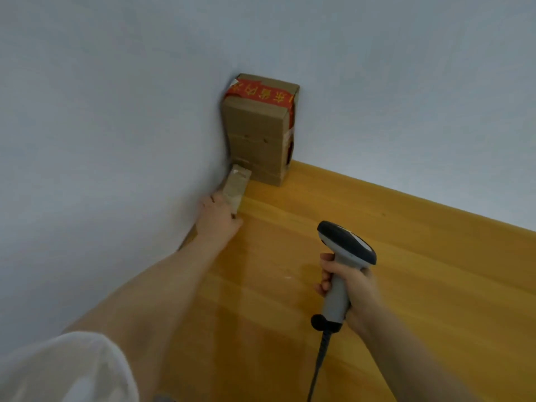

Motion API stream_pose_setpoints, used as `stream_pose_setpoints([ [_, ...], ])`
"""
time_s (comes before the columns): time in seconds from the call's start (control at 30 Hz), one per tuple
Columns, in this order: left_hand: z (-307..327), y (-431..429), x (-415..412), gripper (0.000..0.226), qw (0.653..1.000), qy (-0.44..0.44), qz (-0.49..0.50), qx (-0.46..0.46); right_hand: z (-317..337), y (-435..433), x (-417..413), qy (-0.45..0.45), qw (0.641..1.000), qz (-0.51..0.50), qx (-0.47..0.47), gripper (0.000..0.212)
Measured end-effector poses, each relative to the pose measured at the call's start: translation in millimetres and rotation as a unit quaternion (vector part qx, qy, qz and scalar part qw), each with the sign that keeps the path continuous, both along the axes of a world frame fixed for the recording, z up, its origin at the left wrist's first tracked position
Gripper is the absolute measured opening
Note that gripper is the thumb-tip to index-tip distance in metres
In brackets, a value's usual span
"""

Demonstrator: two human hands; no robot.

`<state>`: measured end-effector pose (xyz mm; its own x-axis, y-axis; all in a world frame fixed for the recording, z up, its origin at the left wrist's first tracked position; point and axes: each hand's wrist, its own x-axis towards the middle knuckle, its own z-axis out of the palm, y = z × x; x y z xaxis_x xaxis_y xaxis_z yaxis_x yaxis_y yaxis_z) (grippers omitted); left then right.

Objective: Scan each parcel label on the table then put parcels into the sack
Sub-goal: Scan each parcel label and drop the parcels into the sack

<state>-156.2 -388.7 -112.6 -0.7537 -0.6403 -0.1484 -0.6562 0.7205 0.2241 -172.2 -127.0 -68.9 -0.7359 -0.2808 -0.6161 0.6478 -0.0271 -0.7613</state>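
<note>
On table [377,256], far left corner: tall parcel [256,132] against wall. My right hand [348,285] wraps scanner [345,250] handle; left hand [217,219] grips small parcel [236,187] just nearer. Best turn label toward scanner, hold steady.

I have the wall [116,126] closing the worktop [420,256] on its left and far sides; a tall box [255,140] blocks the corner, and room lies to its right.
</note>
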Motion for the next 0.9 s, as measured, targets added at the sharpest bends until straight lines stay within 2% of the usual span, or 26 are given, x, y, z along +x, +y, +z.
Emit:
stream_pose_setpoints([
  [0.07,-5,25,19,0.070,0.997,-0.007,-0.059,-0.039,1,-1,3,-0.008,1.000,-0.003,0.009,0.007],
  [0.13,-12,52,41,0.066,0.987,-0.017,-0.145,-0.072,3,-2,4,-0.014,1.000,-0.007,0.014,0.007],
  [0.2,-20,70,58,0.063,0.979,-0.032,-0.190,-0.065,4,-1,4,-0.018,1.000,-0.012,0.014,0.007],
  [0.3,-26,83,74,0.069,0.973,-0.055,-0.221,-0.038,4,3,7,-0.023,0.999,-0.018,0.016,0.006],
  [0.43,-16,81,70,0.084,0.989,-0.014,-0.145,0.039,3,13,11,-0.032,0.999,-0.029,0.023,0.004],
  [0.57,-20,70,47,0.128,0.985,-0.105,-0.100,0.096,1,24,11,-0.047,0.998,-0.032,0.028,0.004],
  [0.63,-23,71,41,0.123,0.981,-0.135,-0.097,0.104,1,31,12,-0.048,0.998,-0.029,0.031,0.004],
  [0.73,-15,80,41,0.103,0.986,-0.075,-0.105,0.106,5,43,15,-0.038,0.999,-0.018,0.028,0.005],
  [0.9,12,97,39,0.103,0.978,0.033,-0.146,0.146,11,55,13,-0.020,0.999,-0.036,0.004,0.005],
])
